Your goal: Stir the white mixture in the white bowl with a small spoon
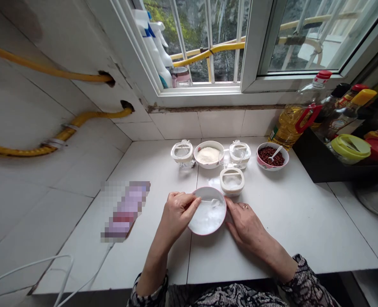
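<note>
A white bowl with a pink rim (207, 233) holds white granules (206, 219) that look like sugar or salt. My left hand (180, 212) is closed in a pinch on the handle of a small white spoon (213, 202), whose head rests in the granules. Against the bowl's right side, my right hand (246, 224) grips the rim, thumb low and fingers near the top. Just behind the bowl stands a clear square jar with a white lid (232, 181). Its contents cannot be made out.
Behind are two more lidded jars (182, 152) (240, 152), a bowl of pale powder (208, 156) and a bowl of dark red beans (272, 157). An oil bottle (286, 123) and black condiment box (313, 155) stand right. A phone (128, 209) with a white cable (101, 262) lies left.
</note>
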Action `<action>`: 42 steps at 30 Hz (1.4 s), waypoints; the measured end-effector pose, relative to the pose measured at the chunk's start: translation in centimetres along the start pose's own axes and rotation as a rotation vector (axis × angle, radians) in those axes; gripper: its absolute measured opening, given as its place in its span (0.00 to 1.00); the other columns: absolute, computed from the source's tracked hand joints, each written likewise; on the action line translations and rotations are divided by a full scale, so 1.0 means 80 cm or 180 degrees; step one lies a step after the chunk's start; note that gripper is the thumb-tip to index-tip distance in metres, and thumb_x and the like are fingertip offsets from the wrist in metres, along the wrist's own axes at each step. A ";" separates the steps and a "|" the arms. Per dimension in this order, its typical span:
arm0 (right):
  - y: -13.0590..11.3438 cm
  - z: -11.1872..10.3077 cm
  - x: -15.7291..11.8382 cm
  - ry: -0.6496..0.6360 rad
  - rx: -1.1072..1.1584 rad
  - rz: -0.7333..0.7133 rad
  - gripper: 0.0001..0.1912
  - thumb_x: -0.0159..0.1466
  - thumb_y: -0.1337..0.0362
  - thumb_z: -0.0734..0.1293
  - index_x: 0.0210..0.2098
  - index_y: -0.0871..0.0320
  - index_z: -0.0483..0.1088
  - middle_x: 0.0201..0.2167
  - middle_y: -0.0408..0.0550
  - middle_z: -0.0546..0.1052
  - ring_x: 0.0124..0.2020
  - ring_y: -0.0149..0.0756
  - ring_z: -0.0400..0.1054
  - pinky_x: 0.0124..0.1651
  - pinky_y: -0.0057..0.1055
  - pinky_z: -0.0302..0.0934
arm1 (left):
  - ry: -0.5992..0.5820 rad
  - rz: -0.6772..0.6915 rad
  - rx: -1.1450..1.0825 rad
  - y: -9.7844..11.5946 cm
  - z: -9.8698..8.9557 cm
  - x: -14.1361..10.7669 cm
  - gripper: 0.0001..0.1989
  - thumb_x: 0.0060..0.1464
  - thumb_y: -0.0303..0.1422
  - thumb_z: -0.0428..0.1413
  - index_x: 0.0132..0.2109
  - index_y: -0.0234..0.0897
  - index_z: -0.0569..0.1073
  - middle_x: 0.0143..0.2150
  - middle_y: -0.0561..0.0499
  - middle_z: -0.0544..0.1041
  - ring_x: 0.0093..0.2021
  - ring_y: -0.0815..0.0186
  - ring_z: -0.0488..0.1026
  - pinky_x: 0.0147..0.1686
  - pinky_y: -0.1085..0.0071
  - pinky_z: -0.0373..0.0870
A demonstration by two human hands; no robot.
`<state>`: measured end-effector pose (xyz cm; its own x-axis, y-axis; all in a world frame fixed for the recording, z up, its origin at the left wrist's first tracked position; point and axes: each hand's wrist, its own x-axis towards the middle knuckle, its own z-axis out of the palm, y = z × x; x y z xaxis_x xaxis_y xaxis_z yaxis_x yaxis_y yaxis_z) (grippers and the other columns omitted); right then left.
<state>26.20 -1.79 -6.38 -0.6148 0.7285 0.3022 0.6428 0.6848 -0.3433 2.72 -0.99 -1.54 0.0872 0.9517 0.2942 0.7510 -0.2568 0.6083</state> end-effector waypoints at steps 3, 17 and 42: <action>0.000 -0.001 0.001 0.0031 0.0002 -0.0017 0.40 0.63 0.73 0.60 0.71 0.65 0.38 0.51 0.62 0.75 0.43 0.49 0.70 0.45 0.46 0.69 | 0.0068 -0.0149 -0.0159 0.000 -0.002 -0.001 0.18 0.60 0.38 0.52 0.22 0.39 0.71 0.20 0.55 0.74 0.24 0.67 0.68 0.38 0.66 0.65; 0.000 0.000 0.000 0.0029 0.0017 0.0002 0.41 0.63 0.72 0.60 0.71 0.64 0.37 0.50 0.62 0.75 0.43 0.50 0.70 0.44 0.45 0.69 | 0.0075 -0.0893 -0.1250 -0.003 -0.021 0.009 0.18 0.53 0.42 0.55 0.21 0.38 0.69 0.20 0.54 0.71 0.24 0.67 0.68 0.26 0.72 0.63; 0.000 0.000 -0.001 -0.0016 0.0031 0.0022 0.39 0.64 0.72 0.61 0.71 0.65 0.41 0.49 0.61 0.75 0.44 0.48 0.69 0.46 0.45 0.68 | 0.0884 0.0211 -0.0079 0.016 -0.018 0.009 0.16 0.62 0.35 0.52 0.25 0.40 0.69 0.20 0.55 0.70 0.25 0.65 0.66 0.33 0.67 0.63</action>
<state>26.27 -1.84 -6.37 -0.6125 0.7332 0.2954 0.6426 0.6795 -0.3540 2.81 -0.88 0.54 -0.0496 0.8512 0.5225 0.7331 -0.3242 0.5979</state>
